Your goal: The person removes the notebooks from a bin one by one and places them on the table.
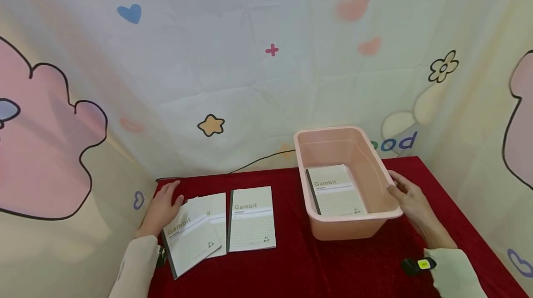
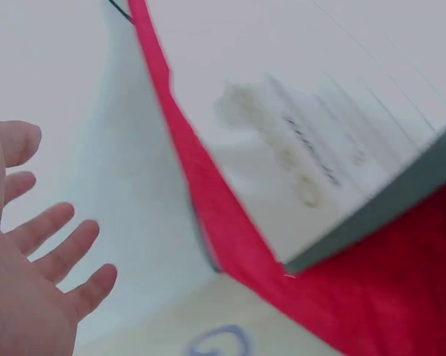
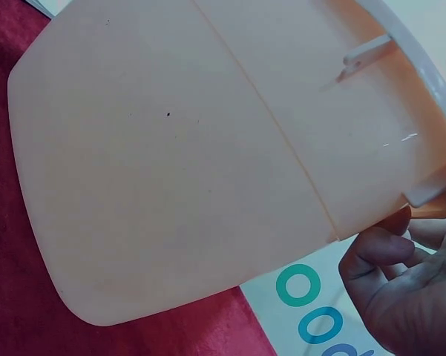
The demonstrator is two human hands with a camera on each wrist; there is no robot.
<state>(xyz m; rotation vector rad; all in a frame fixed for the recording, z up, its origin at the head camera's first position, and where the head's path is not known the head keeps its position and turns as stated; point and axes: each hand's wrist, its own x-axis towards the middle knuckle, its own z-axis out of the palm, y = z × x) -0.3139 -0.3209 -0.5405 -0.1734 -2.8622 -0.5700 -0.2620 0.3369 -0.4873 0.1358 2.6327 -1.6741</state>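
My left hand [image 1: 161, 210] is at the far left, beside a slanted Gambit notebook [image 1: 189, 238] with a dark spine. In the left wrist view its fingers [image 2: 85, 245] are spread and relaxed, holding nothing. That notebook partly covers a second one [image 1: 217, 212], and a third notebook [image 1: 251, 219] lies flat just right of them. On the right, my right hand [image 1: 414, 205] grips the rim of a pink plastic bin [image 1: 345, 229], its fingers partly hidden under the edge. Inside the bin lies another notebook [image 1: 338, 191], toward the left wall.
A red cloth [image 1: 291, 275] covers the table. Light curtains [image 1: 250, 103] printed with cartoon shapes stand close behind and at both sides. A thin black cable [image 1: 262, 158] runs along the back edge, left of the bin.
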